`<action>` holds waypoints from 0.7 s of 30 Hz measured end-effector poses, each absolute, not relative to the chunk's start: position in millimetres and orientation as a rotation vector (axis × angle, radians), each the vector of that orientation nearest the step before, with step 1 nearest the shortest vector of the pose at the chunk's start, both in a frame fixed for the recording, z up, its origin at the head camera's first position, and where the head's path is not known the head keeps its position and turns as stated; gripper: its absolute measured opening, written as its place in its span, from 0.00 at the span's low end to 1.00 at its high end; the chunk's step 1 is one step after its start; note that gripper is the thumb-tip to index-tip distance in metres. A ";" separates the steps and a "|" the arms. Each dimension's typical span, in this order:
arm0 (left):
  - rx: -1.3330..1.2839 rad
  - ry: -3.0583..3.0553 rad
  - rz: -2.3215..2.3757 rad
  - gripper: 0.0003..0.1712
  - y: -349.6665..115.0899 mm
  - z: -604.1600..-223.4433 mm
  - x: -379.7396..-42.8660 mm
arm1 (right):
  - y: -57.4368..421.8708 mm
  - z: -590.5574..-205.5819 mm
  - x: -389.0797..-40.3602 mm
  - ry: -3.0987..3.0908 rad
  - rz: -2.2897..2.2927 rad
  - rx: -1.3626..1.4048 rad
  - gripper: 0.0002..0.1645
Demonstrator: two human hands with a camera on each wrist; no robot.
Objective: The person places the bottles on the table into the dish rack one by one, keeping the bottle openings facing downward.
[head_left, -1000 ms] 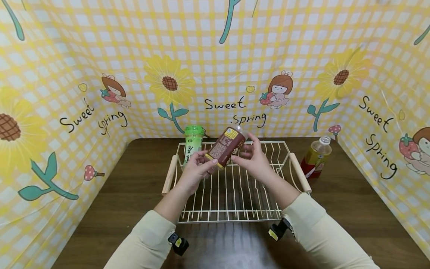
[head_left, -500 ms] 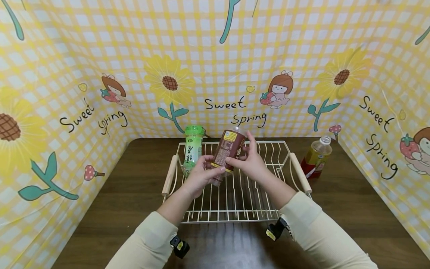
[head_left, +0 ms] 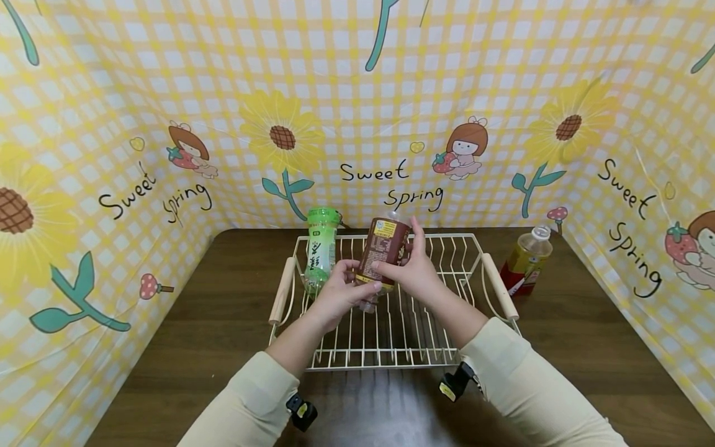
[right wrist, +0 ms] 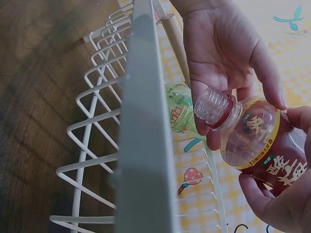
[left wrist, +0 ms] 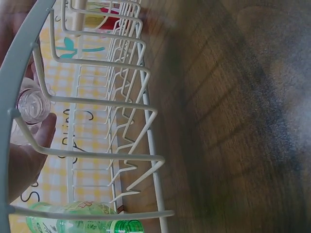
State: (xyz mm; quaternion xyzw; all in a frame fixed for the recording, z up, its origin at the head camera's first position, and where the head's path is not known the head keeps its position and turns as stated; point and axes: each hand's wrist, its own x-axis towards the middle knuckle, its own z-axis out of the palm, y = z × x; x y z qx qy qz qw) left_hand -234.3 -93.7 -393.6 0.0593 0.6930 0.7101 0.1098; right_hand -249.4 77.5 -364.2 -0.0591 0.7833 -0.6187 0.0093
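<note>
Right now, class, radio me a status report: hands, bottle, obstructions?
Left hand, right hand: both hold brown-labelled bottle, neck down. Wire rack below. Possible obstruction: green bottle near left hand.

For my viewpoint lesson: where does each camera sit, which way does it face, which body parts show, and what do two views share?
Head: worn on the head, facing forward and down at the wire rack; left hand, right hand and sleeves show.
Left wrist: on that wrist, facing through the rack toward the checked cloth; hand parts show at left.
Right wrist: on that wrist, facing past a rack bar at the brown-labelled bottle; both hands show.
The wrist views share the rack and green bottle.
</note>
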 end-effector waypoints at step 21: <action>0.041 2.332 2.039 0.29 -159.4 -368.1 -239.2 | 85.7 -362.9 -275.9 2.427 -1.876 -0.254 0.72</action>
